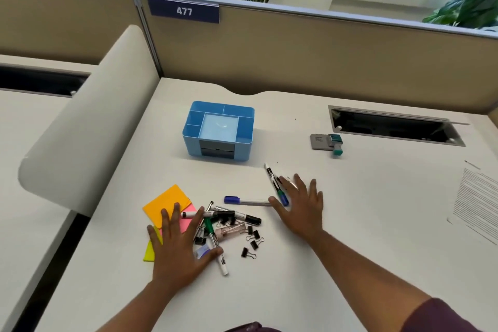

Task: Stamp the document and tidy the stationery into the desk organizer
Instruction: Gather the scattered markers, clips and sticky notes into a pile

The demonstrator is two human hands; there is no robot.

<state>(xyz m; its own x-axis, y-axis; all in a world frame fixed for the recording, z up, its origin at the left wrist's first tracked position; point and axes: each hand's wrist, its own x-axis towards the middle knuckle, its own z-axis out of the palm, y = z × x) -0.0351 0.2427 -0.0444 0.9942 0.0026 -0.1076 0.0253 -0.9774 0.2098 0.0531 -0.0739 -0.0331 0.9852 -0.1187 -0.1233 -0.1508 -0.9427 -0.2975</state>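
A blue desk organizer [218, 131] with empty compartments stands at the middle back of the white desk. A teal stamp [336, 144] lies beside a grey ink pad [319, 141] to its right. The printed document [477, 205] lies at the right edge. In front of the organizer, markers [231, 215], a blue-capped pen [246, 201], black binder clips [253, 240] and orange, pink and yellow sticky notes [167, 203] are scattered. My left hand [179, 245] lies flat, fingers spread, over the notes and markers. My right hand [301, 206] is spread flat beside a green-and-blue marker [275, 183].
A beige partition [296, 54] with a "477" label runs along the back. A rounded white divider [89, 129] bounds the desk on the left. An open cable slot [396, 125] sits at the back right. Plants stand beyond the partition.
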